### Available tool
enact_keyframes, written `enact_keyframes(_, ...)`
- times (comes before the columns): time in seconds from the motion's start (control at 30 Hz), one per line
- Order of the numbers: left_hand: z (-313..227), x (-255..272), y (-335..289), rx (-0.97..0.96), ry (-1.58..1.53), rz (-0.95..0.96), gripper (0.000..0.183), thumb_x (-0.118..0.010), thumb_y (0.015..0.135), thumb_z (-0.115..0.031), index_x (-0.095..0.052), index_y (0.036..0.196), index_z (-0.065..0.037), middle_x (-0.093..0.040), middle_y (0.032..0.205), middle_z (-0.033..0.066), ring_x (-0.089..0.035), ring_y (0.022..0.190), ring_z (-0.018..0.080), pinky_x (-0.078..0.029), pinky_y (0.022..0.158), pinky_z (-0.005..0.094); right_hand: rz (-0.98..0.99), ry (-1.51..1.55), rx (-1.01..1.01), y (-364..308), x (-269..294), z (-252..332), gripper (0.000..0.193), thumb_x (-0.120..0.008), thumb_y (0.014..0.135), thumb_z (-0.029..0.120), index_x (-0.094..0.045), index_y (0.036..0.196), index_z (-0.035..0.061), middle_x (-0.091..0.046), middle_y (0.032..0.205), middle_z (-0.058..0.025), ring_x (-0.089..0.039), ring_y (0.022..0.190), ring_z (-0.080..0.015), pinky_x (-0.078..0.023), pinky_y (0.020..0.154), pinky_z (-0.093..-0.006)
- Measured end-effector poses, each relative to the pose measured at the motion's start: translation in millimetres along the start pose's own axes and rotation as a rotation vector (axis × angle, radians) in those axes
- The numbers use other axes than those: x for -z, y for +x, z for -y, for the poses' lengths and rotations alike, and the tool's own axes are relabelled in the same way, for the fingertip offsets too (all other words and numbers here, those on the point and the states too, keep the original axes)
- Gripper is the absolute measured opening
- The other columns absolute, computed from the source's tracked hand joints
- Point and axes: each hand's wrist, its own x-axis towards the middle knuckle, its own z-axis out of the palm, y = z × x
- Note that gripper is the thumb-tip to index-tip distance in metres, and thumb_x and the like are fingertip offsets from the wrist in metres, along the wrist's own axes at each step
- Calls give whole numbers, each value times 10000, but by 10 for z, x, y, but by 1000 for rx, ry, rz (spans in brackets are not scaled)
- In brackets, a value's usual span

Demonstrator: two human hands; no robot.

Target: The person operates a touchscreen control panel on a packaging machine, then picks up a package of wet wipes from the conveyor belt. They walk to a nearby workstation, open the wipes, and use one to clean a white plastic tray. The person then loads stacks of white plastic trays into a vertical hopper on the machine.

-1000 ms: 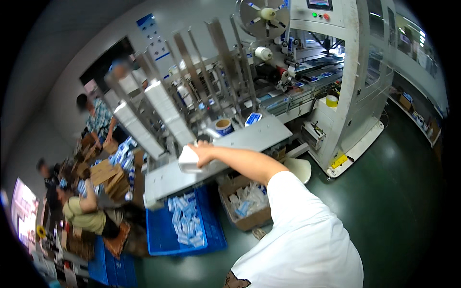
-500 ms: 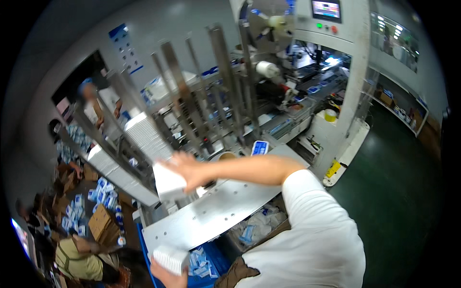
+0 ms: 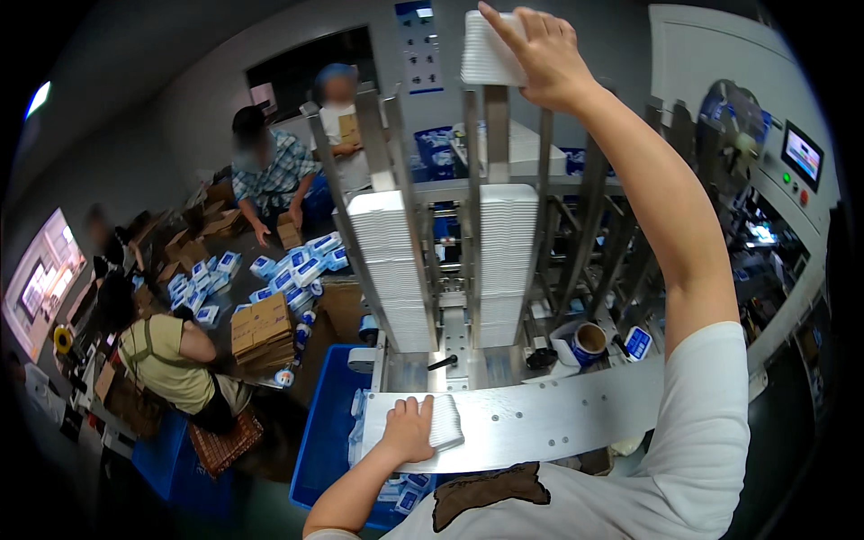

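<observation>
My right hand (image 3: 549,61) is raised high and closed around a stack of white plastic lids (image 3: 490,49), thin rounded rectangles. It holds them at the top of the upright metal guide posts (image 3: 496,135). Below, between those posts, stands a tall column of similar white lids (image 3: 507,265). A second column (image 3: 389,270) fills the posts to its left. Low at the front, my left hand (image 3: 409,434) grips a shorter lid stack (image 3: 445,423), which is over the silver metal plate (image 3: 522,418). The fingertips curl over that stack's left end.
Left of the plate is a blue bin (image 3: 310,450) with blue-and-white packs. More packs (image 3: 292,274) and flattened cardboard (image 3: 261,333) cover a table, where several people work. At right are an open round tub (image 3: 589,340) and a machine with a screen (image 3: 802,151).
My view has swung left. My right hand has lifted its lid stack from low by the plate to the top of the posts. My left hand keeps its stack, now over the plate.
</observation>
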Motion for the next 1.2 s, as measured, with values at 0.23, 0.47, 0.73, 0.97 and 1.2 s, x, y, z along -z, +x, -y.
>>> enact_keyframes(0.23, 55, -31, -57, 9, -59, -42, 877, -683, 608, -157, -339, 1397, 10, -477, 1132, 232, -457, 1047, 385, -392, 890, 454, 232, -50, 121, -321, -206, 512, 1174, -750, 636, -29, -94, 1525, 368, -410, 1350, -134, -400, 1302, -285, -99, 1156, -570)
enact_keyframes(0.47, -22, -13, -41, 37, -55, -4, 944, -721, 583, -168, -319, 1418, 10, -464, 1175, 246, -454, 1094, 392, -402, 908, 445, 479, 322, 142, -703, 262, 769, 1277, -911, 472, 166, -195, 1525, 274, -554, 1134, -91, -539, 1135, -251, -96, 1187, -519)
enact_keyframes(0.73, -92, -27, -78, 66, -69, -6, 914, -671, 617, -159, -298, 1430, 27, -451, 1192, 244, -445, 1088, 360, -372, 920, 415, 343, 454, 81, -1441, 356, 1328, 1054, -849, 601, 136, -295, 1495, 194, -380, 1465, -156, -350, 1364, -312, -202, 1168, -436)
enact_keyframes(0.97, -478, -15, 96, -31, -75, 131, 839, -707, 637, -205, -384, 1354, 89, -490, 1238, 265, -466, 1167, 353, -389, 943, 422, 1134, 1272, 424, -2981, 852, 2886, 1233, -824, 573, 423, -124, 1517, 50, -278, 1378, -379, -322, 1289, -519, -292, 1086, -502)
enact_keyframes(1.2, -602, -353, -59, -35, -235, -233, 930, -748, 648, -151, -259, 1382, 145, -372, 1372, 307, -397, 1260, 422, -328, 1078, 447, 1134, 1183, 497, -3054, 1033, 2721, 1221, -818, 567, 375, -121, 1524, 75, -405, 1246, -293, -425, 1160, -414, -346, 980, -452)
